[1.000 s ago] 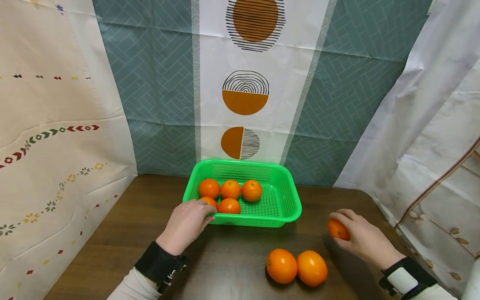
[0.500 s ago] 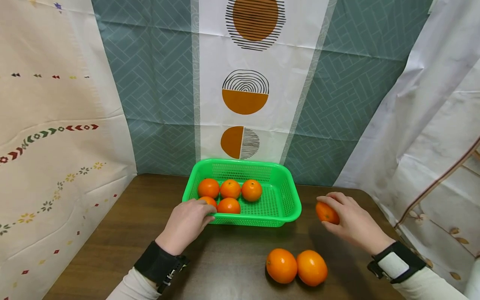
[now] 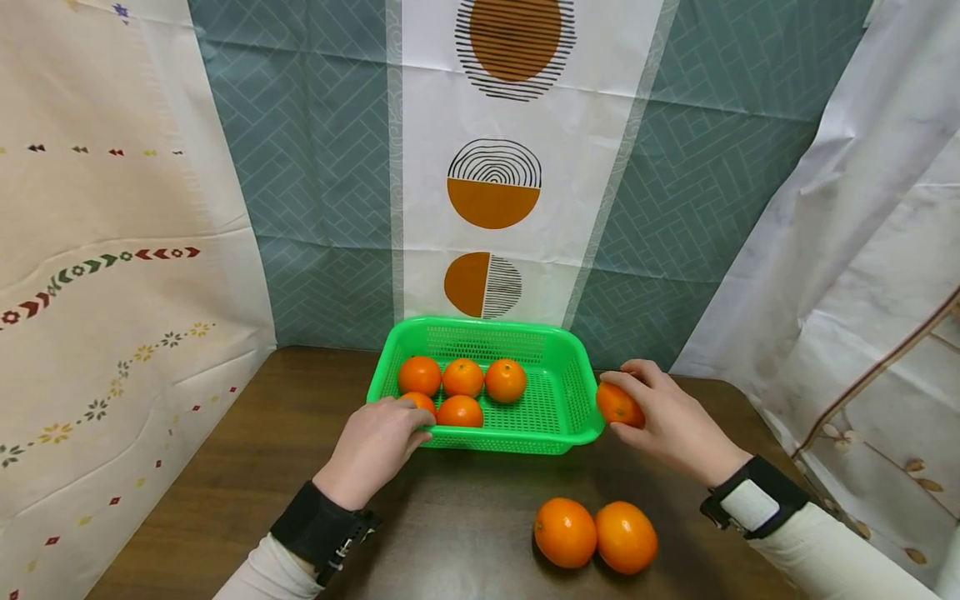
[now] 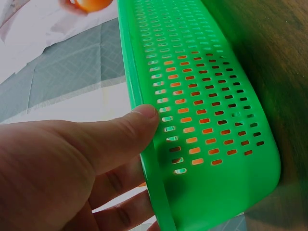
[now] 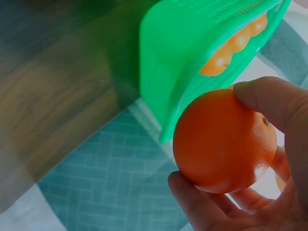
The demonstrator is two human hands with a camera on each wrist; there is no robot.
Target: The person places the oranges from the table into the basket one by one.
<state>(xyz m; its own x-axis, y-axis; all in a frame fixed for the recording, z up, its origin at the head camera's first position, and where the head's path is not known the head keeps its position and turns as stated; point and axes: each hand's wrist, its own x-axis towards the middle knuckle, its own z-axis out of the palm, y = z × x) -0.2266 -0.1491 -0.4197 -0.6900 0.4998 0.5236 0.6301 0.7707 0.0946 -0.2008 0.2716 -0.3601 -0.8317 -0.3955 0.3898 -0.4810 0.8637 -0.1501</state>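
Note:
My left hand (image 3: 382, 442) grips the front left rim of a green plastic basket (image 3: 525, 440), thumb outside and fingers over the inner side in the left wrist view. Several oranges lie in the basket's left and middle part, one of them (image 3: 505, 381) furthest right in the back row. My right hand (image 3: 671, 421) holds another orange (image 5: 224, 142) between thumb and fingers. In the head view that orange overlaps the basket's right rim; the right wrist view shows it raised beside the basket's end.
Two oranges, a left one (image 3: 566, 533) and a right one (image 3: 626, 537), lie side by side on the brown wooden table (image 3: 450, 517) in front of the basket. A patterned cloth (image 3: 330, 208) hangs right behind the table.
My right hand has carried its orange leftward and away from me, from the table's right side to the basket's right rim. The left hand stays on the basket.

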